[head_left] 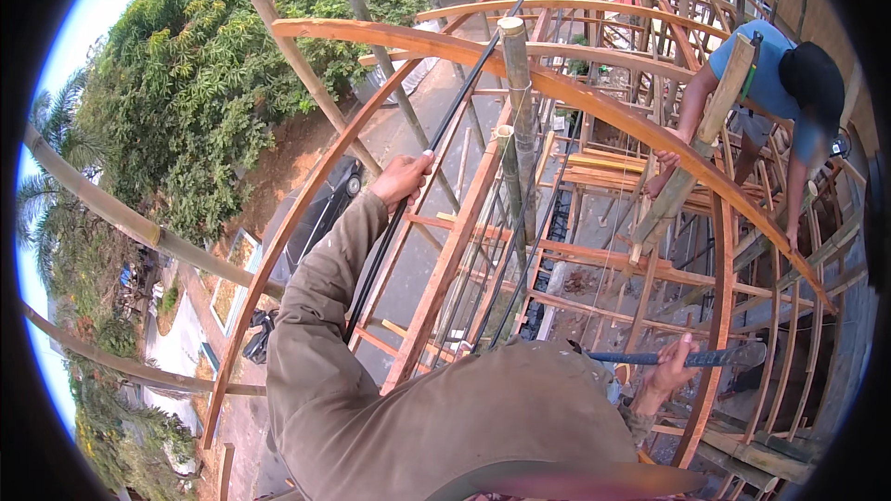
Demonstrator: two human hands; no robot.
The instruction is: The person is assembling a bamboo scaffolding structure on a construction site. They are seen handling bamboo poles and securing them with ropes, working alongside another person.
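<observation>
My left hand (pixel 404 178) is closed around a black cable (pixel 464 97), part of a dark bundle that slants from the top edge down past my forearm. My right hand (pixel 670 371) grips a hammer-like tool (pixel 626 358) by its dark blue handle. That tool lies sideways, with its grey end to the right; its left end is partly hidden by my clothing. Just beyond my left hand stand upright bamboo poles (pixel 512 187). A long curved wooden beam (pixel 594 97) arches across in front of me.
A co-worker (pixel 766 83) in a blue shirt and black cap leans in at the right, hands by the curved beam. Wooden framing (pixel 603 255) and bamboo poles (pixel 97 195) spread around above the ground far below. A dark vehicle (pixel 316 209) and trees (pixel 186 93) are on the left.
</observation>
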